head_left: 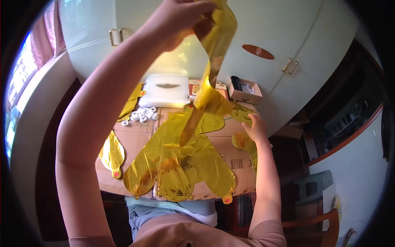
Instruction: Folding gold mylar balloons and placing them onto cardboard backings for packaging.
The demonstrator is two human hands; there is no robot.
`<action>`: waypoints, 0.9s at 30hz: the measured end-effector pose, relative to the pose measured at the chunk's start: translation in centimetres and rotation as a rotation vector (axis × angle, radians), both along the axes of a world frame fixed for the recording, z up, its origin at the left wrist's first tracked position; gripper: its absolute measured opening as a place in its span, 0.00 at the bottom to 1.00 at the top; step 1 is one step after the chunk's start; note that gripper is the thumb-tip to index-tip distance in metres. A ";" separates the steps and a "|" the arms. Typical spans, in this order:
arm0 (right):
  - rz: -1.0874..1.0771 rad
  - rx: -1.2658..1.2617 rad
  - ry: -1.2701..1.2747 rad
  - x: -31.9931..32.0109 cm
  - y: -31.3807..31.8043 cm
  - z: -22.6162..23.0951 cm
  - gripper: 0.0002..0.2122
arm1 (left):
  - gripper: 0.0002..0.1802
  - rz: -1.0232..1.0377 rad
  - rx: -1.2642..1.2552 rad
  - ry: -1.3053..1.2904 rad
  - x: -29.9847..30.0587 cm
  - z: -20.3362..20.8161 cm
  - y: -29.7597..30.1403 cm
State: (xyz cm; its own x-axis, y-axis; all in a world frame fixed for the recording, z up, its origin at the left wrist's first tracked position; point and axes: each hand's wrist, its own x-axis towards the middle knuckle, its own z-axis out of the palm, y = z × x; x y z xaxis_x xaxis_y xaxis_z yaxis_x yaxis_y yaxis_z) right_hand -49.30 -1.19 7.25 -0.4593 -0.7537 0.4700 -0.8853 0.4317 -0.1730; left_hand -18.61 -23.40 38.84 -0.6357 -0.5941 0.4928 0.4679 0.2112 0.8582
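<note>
My left hand (191, 16) is raised high at the top of the view, closed on a long gold foil balloon (220, 37). This uninflated balloon hangs down, twisted and folded, its lower tip above the others. Several flat gold foil balloons (177, 160) lie overlapping on the brown cardboard (138, 140) in front of me. At the right side, my right hand (256, 129) is low over the cardboard, thumb and fingers apart at the edge of another gold foil piece (240, 112). Whether the fingertips press on it is hard to see.
A small gold balloon (111, 154) lies at left, below a pile of white rings (143, 115). Behind are more gold foil (131, 105), a translucent white case (164, 90) and an open box (245, 91). Pale cabinet doors (284, 33) stand behind the table. A wooden chair (325, 224) is at lower right.
</note>
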 end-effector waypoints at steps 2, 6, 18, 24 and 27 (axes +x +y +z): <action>0.200 -0.279 -0.512 4.5 -3.0 2.4 0.31 | 0.15 -0.052 -0.011 0.035 1.1 -0.3 1.7; 0.562 -0.503 -1.602 10.4 -6.9 2.0 0.34 | 0.15 -0.137 -0.032 0.150 2.8 1.7 4.6; 0.765 -0.442 -1.704 8.2 -5.4 8.8 0.09 | 0.15 0.254 0.403 0.230 21.6 -15.5 8.6; 0.508 0.160 -1.286 6.2 -7.4 11.0 0.17 | 0.03 0.069 1.130 -0.215 26.5 -29.8 20.1; 0.553 0.349 -1.153 6.7 -11.4 9.0 0.24 | 0.09 -0.024 1.009 -0.495 26.1 -33.1 22.1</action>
State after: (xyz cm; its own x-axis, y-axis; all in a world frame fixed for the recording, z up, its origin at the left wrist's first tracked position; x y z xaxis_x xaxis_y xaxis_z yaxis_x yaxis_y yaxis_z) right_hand -42.58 -12.55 16.27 -0.0575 -0.9703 -0.2351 -0.3789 0.2391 -0.8940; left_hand 7.44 -1.35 5.79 -0.6450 -0.5630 -0.5167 0.0228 -0.6900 0.7234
